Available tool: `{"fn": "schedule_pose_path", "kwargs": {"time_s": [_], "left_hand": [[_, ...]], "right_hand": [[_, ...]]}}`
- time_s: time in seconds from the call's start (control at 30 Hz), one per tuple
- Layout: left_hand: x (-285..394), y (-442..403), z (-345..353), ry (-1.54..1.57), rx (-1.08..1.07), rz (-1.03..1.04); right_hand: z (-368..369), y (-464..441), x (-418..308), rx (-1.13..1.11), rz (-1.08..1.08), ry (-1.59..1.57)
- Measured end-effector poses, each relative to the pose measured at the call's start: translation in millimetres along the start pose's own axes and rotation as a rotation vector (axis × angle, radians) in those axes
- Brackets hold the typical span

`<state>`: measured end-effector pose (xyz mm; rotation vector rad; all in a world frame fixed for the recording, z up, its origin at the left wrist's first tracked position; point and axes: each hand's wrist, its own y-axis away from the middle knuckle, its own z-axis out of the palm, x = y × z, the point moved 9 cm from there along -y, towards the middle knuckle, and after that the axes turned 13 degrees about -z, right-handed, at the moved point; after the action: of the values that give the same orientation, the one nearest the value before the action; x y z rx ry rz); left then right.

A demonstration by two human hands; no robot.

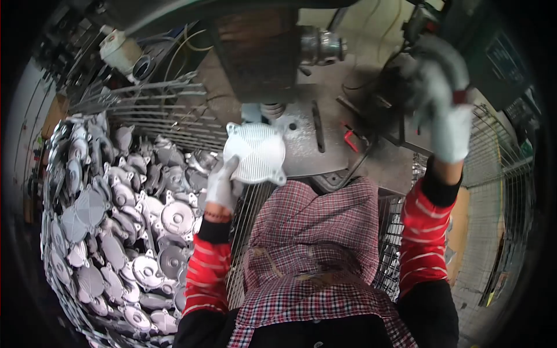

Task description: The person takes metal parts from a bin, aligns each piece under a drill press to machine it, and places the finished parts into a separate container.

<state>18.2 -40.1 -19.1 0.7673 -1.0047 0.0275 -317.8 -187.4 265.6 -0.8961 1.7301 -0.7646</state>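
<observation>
In a white glove, my left hand (223,184) grips the lower left edge of a round, ribbed metal cover (255,153) with small lugs. The cover is held over the front left of the metal machine table (301,156), below the machine's spindle (272,110). My right hand (444,104), also gloved, is raised at the upper right beside a dark part of the machine. Motion smears its fingers, and whether they hold anything cannot be made out.
A wire bin at the left is heaped with metal covers (177,216). A red hex key (350,139) lies right of the machine table. Wire mesh (484,217) stands at the right. A white container (119,49) is at the upper left.
</observation>
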Motion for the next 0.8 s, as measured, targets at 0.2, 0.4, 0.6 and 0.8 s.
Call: {"fn": "schedule_pose_path", "kwargs": {"time_s": [0.2, 0.4, 0.6, 0.8], "left_hand": [[-12.9, 43.6, 144.5, -0.222, -0.394, -0.005], [-67.3, 13.7, 327.5, 0.054, -0.651, -0.233], [-84.9, 7.8, 345.8, 0.039, -0.596, -0.278], [-78.0, 11.6, 352.9, 0.083, -0.586, -0.251]], "right_hand": [[-127.9, 67.4, 62.8, 0.442, 0.436, -0.262], [-138.0, 84.0, 75.5, 0.549, 0.31, -0.203], [-153.1, 100.9, 158.4, 0.949, 0.439, -0.741], [-142.4, 103.6, 173.5, 1.049, 0.432, -0.783]]}}
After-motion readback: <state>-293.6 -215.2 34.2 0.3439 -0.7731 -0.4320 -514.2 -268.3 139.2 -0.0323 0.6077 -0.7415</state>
